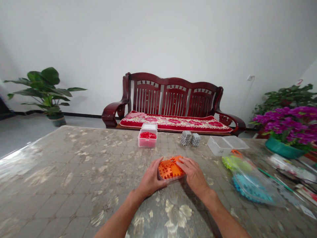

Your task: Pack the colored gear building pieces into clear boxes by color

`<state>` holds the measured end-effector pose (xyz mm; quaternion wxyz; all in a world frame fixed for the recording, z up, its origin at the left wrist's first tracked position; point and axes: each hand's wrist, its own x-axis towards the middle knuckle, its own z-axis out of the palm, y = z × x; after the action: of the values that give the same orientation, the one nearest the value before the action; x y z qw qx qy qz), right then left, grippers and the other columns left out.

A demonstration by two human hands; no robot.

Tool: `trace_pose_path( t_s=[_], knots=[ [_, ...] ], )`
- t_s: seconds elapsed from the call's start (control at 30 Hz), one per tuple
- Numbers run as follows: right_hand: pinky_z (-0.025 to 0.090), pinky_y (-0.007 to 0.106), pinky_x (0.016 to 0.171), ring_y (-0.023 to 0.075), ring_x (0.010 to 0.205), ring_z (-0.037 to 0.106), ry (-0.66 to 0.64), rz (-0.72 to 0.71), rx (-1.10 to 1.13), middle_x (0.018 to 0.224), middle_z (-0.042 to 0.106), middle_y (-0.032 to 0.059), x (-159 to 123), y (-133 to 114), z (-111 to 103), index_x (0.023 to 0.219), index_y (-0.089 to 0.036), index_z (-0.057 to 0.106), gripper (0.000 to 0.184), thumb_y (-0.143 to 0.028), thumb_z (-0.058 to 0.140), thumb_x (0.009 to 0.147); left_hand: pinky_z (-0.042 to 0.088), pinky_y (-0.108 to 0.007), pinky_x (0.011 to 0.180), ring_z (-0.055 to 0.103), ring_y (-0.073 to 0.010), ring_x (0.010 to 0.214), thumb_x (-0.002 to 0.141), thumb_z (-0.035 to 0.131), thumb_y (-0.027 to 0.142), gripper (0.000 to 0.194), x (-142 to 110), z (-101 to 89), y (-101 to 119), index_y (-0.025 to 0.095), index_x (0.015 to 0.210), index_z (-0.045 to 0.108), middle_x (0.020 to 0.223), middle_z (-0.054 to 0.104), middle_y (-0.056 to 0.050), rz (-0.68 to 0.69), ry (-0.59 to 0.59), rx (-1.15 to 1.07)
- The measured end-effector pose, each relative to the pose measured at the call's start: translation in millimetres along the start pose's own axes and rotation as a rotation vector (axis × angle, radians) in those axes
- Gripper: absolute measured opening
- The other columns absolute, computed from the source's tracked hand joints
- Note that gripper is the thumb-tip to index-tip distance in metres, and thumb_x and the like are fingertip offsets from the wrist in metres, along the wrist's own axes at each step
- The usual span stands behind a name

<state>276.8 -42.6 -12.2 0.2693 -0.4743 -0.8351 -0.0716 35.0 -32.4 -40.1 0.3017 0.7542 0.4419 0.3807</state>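
Head-camera view: we see the left hand [149, 177] and the right hand [193, 175] meeting at mid-table around orange interlocking plastic blocks [170, 168], which sit just in front of the person on a glossy sheet [61, 172] covering a patterned tablecloth. The left fingers lie together, curled against the near left edge of the blocks; the right fingers, slightly apart, press over the top right. We read both hands as gripping the blocks (a clear rim shows around them, though we cannot tell whether it belongs to a box or a lid). Beyond the hands lie a clear plastic box [147, 138] of red pieces, two grey spiky block clusters [189, 138] and a clear lidded box [225, 145]. To the right, a clear plastic bag [252, 185] holds lime-green and blue pieces. A dark wooden settee [173, 96] stands behind the table.

Fig. risks, as we judge them: a slackened grip could let the blocks skid on the slick sheet or shed loose pieces; a wide sweep of the right forearm could catch the bag and spill its contents
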Motion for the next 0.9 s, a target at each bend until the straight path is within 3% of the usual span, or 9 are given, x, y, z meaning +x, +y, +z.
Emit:
trace_pose_path(
  t_s=[0.27,0.4,0.67,0.8,0.9],
  knots=[
    [0.046,0.047,0.110,0.0216,0.125,0.056,0.071,0.022,0.072,0.131,0.067,0.0060,-2.8,1.9,2.7,0.131,-0.027,0.065,0.064,0.002,0.038,0.081,0.035,-0.050,0.118,0.046,-0.0332,0.137,0.061,0.078,0.017,0.102,-0.3,1.7,-3.3,0.019,0.152,0.032,0.149,0.045,-0.016,-0.005,0.024,-0.024],
    [0.046,0.043,0.111,0.0182,0.124,0.058,0.154,0.176,0.150,0.130,0.067,0.0047,-13.8,11.8,-2.9,0.132,-0.025,0.064,0.072,0.003,0.034,0.073,0.039,-0.049,0.116,0.049,-0.0335,0.135,0.059,0.079,0.015,0.105,-1.3,1.5,-4.0,0.017,0.153,0.031,0.148,0.046,-0.016,-0.033,0.035,-0.043],
    [0.049,0.044,0.107,0.0210,0.118,0.063,0.250,0.481,0.166,0.125,0.069,0.0064,-75.3,50.1,-23.5,0.120,-0.023,0.069,0.058,-0.009,0.039,0.073,0.041,-0.049,0.114,0.056,-0.0305,0.132,0.072,0.077,0.025,0.097,2.8,2.7,-6.1,0.015,0.154,0.026,0.142,0.057,-0.017,-0.141,0.078,-0.149],
    [0.051,0.044,0.104,0.0223,0.115,0.065,0.216,0.535,0.192,0.122,0.071,0.0069,-91.2,46.8,-12.6,0.118,-0.023,0.069,0.048,-0.017,0.041,0.080,0.045,-0.049,0.110,0.062,-0.0291,0.125,0.074,0.072,0.021,0.084,4.5,3.1,-7.5,0.017,0.149,0.035,0.135,0.064,-0.014,-0.157,0.105,-0.138],
    [0.052,0.045,0.101,0.0244,0.113,0.067,0.145,0.561,0.213,0.126,0.070,0.0076,-86.7,31.0,2.0,0.131,-0.026,0.061,0.048,-0.027,0.051,0.084,0.048,-0.049,0.107,0.065,-0.0296,0.119,0.071,0.074,0.022,0.078,3.7,2.4,-7.3,0.018,0.143,0.043,0.130,0.067,-0.013,-0.173,0.126,-0.116]
  ],
)
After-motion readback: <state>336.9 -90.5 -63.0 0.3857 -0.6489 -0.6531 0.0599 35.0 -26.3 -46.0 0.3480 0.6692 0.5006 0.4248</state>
